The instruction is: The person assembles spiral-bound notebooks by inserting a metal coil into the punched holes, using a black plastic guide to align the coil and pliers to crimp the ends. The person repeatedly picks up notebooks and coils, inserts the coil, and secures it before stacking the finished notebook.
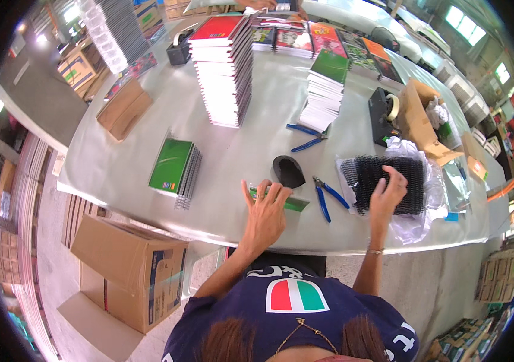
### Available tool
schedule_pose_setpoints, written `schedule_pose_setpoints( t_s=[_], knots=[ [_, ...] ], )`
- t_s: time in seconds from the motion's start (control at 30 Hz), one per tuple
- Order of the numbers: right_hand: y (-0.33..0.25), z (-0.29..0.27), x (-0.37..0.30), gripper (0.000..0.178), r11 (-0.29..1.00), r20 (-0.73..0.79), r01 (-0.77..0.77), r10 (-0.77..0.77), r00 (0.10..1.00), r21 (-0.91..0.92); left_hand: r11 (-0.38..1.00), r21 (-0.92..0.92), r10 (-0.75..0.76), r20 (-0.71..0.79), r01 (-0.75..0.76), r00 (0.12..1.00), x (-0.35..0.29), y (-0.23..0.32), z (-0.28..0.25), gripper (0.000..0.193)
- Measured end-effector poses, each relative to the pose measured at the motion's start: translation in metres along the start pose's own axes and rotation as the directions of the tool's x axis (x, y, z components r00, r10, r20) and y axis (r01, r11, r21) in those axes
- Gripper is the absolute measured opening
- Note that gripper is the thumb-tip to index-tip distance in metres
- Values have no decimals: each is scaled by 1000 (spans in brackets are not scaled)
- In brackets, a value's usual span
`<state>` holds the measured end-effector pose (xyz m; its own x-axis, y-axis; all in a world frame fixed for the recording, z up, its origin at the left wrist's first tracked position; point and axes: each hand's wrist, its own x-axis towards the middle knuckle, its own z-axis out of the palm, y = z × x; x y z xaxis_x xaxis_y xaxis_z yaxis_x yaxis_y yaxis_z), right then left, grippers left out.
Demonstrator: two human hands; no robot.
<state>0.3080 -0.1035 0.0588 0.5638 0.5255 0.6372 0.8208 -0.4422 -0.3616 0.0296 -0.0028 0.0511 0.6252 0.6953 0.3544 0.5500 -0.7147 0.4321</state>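
Observation:
Near the table's front edge, my left hand (265,218) is closed over a small green-covered notebook (296,204), most of which lies hidden beneath the fingers. My right hand (387,196) reaches over a pile of black binding coils (410,187) on crumpled clear plastic. Its thumb and fingers are bent and slightly apart, with nothing visible between them. Blue-handled pliers (332,196) lie between my hands, next to a dark rounded cup-like piece (289,171). A second pair of blue-handled pliers (308,138) rests farther back. To the left sits a short stack of green coil-bound notebooks (172,165).
A tall notebook stack with a red cover (219,78) and a green-topped stack (323,90) stand farther back. Tape dispensers (383,116), a cardboard box (419,120) and a brown block (124,108) surround them. Another person's hand (257,3) shows at the far edge. An open carton (130,271) sits lower left.

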Motion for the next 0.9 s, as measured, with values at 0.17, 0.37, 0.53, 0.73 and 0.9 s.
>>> schedule_pose_setpoints(
  t_s=[0.17, 0.37, 0.53, 0.73, 0.9],
  knots=[
    [66, -2, -3, 50, 849, 24, -268, 312, 950, -456, 999, 32, -19, 21, 19, 1000, -2, 1, 10, 39],
    [37, -1, -1, 46, 864, -8, -378, 398, 917, -331, 997, 76, -17, -169, 30, 986, -1, 9, 11, 46],
    [50, -8, -18, 47, 913, -26, -363, 365, 931, -184, 995, 93, 3, -248, 20, 969, 4, 18, 22, 42],
    [54, -11, -24, 51, 939, -54, -345, 344, 937, -6, 995, 82, -36, -236, 57, 971, 3, 18, 25, 41],
    [57, -14, -22, 40, 910, -92, -410, 413, 906, 56, 992, 127, 17, -260, 16, 966, 2, 13, 27, 42]
  ],
)
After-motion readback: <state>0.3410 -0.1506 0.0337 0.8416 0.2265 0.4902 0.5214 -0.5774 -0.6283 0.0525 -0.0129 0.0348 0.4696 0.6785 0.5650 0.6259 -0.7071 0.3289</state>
